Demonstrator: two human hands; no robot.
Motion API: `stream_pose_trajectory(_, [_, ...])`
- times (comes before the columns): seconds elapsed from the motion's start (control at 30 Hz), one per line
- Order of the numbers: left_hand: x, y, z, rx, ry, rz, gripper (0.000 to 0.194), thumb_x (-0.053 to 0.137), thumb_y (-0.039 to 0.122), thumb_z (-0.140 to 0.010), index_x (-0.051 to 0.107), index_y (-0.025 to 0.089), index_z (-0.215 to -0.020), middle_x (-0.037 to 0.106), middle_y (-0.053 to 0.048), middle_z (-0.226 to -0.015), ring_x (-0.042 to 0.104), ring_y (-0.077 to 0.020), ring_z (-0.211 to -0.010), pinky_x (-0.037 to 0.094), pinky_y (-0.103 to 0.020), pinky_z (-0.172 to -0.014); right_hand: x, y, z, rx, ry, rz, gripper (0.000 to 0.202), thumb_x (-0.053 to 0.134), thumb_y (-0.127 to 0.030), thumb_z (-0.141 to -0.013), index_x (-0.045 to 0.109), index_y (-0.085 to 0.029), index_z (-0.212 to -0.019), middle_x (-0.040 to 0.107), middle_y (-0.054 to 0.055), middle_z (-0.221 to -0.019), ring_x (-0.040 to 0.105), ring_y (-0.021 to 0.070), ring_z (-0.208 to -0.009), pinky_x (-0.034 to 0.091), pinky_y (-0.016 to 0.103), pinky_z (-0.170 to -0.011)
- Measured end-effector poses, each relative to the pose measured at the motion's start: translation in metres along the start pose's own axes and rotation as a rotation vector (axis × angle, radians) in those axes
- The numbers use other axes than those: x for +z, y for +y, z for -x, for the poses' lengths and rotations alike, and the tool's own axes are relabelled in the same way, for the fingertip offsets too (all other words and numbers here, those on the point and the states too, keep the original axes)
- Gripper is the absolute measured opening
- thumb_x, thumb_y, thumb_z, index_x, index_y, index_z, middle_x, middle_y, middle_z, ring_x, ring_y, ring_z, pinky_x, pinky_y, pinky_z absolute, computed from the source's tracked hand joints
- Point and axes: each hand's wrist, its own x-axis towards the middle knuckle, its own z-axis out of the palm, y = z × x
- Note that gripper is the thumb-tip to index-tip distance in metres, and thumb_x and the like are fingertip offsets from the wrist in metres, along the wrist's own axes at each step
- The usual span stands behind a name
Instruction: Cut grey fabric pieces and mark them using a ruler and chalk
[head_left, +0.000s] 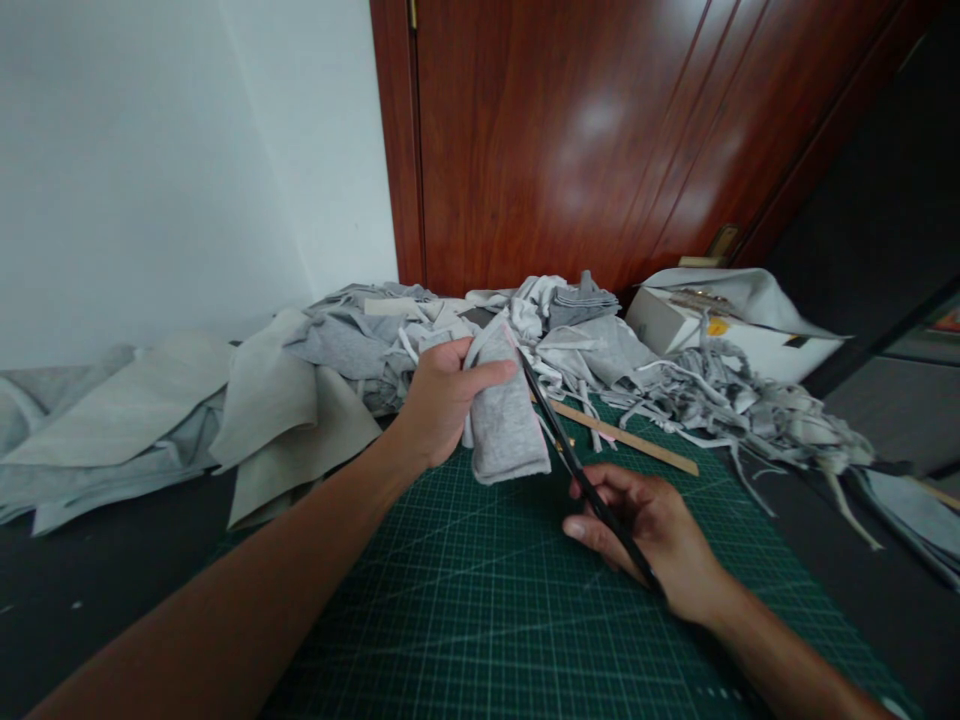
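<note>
My left hand (442, 405) grips a folded piece of grey fabric (510, 430) above the mat, thumb across its upper part. A narrow fabric strip loops up near the thumb. My right hand (645, 535) is closed round a pair of black-handled scissors (574, 465). The blades point up and left, lying along the right edge of the held fabric. Whether the blades touch the cloth, I cannot tell. Beneath both hands lies a green cutting mat (450, 600) with a printed grid.
Heaped grey fabric scraps (352, 335) run along the back, with cut strips (757, 405) at the right. Larger pale sheets (277, 400) lie at left. A wooden ruler (637, 440) rests on the mat. Behind stand a white box (750, 335) and a wooden door (570, 150).
</note>
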Motion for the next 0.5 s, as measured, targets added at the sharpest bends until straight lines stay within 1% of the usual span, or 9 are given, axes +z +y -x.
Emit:
stream_pose_trajectory(0.2, [0.0005,0.0003,0.0009,-0.06,0.046,0.0,0.029,0.094,0.024,-0.059,0.076,0.012,-0.077,0.073,-0.004,-0.07,0.066,-0.0163,-0.063,0.051,-0.031,-0.064,-0.0009,0.0055,0.0013,0.007,-0.007,-0.015,0.038,0.094,-0.04,-0.076,0.065,-0.02,-0.09,0.048,-0.008,-0.06,0.034,0.0096,-0.053,0.025,0.024,-0.049])
stream_pose_trajectory(0.5, [0.0032,0.0007,0.0024,-0.092,0.064,0.024,0.034,0.095,0.026,-0.057,0.077,0.011,-0.081,0.076,-0.006,-0.075,0.069,-0.0185,-0.067,0.054,-0.032,-0.066,-0.0009,0.0074,0.0016,-0.032,-0.005,-0.02,0.038,0.095,-0.039,-0.074,0.067,-0.019,-0.091,0.054,-0.006,-0.062,0.042,0.0105,-0.053,0.03,0.024,-0.05])
